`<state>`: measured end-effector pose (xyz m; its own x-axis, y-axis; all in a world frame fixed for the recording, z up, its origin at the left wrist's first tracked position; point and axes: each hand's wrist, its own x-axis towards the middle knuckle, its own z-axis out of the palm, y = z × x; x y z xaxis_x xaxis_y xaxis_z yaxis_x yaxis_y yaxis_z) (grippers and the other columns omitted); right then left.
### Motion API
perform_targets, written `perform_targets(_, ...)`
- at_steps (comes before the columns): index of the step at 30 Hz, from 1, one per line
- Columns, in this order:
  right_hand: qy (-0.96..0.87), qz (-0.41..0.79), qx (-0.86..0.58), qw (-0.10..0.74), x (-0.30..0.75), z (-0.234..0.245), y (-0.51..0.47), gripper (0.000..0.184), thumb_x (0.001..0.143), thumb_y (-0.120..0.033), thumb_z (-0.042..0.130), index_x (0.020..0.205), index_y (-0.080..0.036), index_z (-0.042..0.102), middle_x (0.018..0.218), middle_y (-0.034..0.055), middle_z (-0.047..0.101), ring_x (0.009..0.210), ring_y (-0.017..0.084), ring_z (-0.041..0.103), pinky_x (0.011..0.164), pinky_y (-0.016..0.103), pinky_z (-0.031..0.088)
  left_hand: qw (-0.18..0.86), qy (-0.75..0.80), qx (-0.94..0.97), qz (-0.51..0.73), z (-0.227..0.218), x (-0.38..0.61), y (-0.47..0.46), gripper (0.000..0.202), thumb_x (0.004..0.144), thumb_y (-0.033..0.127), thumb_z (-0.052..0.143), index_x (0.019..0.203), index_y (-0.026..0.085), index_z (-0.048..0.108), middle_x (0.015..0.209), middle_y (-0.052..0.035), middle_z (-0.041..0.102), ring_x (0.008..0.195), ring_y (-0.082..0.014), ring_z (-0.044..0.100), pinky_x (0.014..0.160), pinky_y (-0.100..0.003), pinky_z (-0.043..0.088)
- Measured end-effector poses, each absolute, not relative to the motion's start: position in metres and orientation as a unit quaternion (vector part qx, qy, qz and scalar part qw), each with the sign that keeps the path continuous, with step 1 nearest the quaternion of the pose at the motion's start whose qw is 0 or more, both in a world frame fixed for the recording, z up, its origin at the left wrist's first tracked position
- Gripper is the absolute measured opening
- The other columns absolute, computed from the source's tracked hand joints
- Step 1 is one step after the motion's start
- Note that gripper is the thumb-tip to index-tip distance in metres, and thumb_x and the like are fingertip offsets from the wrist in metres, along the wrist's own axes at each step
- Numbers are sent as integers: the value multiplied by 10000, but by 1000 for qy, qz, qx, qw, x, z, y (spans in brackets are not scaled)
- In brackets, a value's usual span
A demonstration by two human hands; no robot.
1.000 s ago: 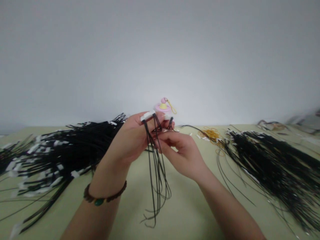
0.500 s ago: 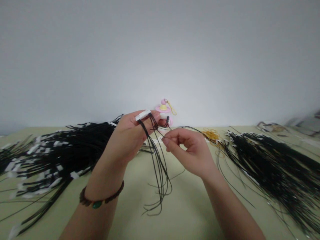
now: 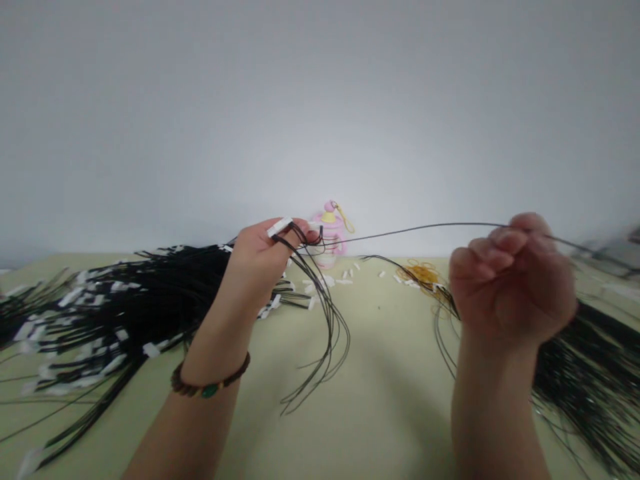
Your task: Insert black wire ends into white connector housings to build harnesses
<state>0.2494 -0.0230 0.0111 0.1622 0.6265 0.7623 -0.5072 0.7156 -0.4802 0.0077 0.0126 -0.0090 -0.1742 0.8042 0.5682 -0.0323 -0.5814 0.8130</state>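
Note:
My left hand (image 3: 265, 253) is closed around white plug connectors, one white connector (image 3: 280, 227) lying over the back of the thumb and another (image 3: 315, 228) at the fingertips. Several thin black wires (image 3: 327, 313) hang from them in a loose loop over the table. My right hand (image 3: 513, 287), blurred, is raised at the right with thumb and fingers pinched on a single black wire (image 3: 440, 225). That wire runs nearly level from the left hand's fingertips through the right hand and past it.
Black wires with white connectors (image 3: 165, 287) are heaped at left. A bundle of black wires (image 3: 590, 373) lies at right, beside yellow rubber bands (image 3: 420, 273). Small white connectors (image 3: 345, 275) are scattered near a pink bottle (image 3: 330, 233) at the wall.
My right hand has moved right and up from beside the left hand, drawing one black wire out straight. The left hand has stayed nearly in place, still holding the connectors.

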Motion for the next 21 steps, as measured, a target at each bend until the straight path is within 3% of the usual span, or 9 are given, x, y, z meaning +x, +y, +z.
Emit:
perform_targets(4,-457,333,-21,824,261,16,-19,50,783,-249,721,818,-215,732,678,-58,626,525,13,516,462,134,417,222,389,601,662,-6,7,9,194,800,348,696,777,157,721,773,-36,733,781,-175,681,789,-274,519)
perform_targets(8,-473,294,-49,829,265,16,-18,102,849,-251,655,838,-275,754,900,-26,658,610,25,536,492,158,421,162,419,632,632,-4,5,3,201,835,351,660,784,171,731,772,-23,734,746,-160,669,710,-247,495)
perform_targets(12,-542,152,-171,809,255,9,-18,168,838,-213,656,957,-283,752,659,-17,605,461,53,443,397,206,329,114,423,650,621,-3,4,1,165,855,301,633,795,180,728,763,-3,728,744,-141,662,714,-232,482)
perform_targets(16,-613,126,-298,721,231,1,-24,70,808,-224,688,826,-195,749,547,-29,579,433,47,460,385,184,316,93,430,662,607,-1,6,-4,138,854,238,615,790,178,722,774,0,730,743,-134,661,708,-226,476)
perform_targets(21,-717,124,-353,588,199,-6,-35,214,800,-145,597,589,-140,635,469,-53,465,445,29,392,418,161,284,58,465,662,586,1,6,-8,157,859,268,599,803,186,721,768,-11,731,698,-146,652,599,-230,448)
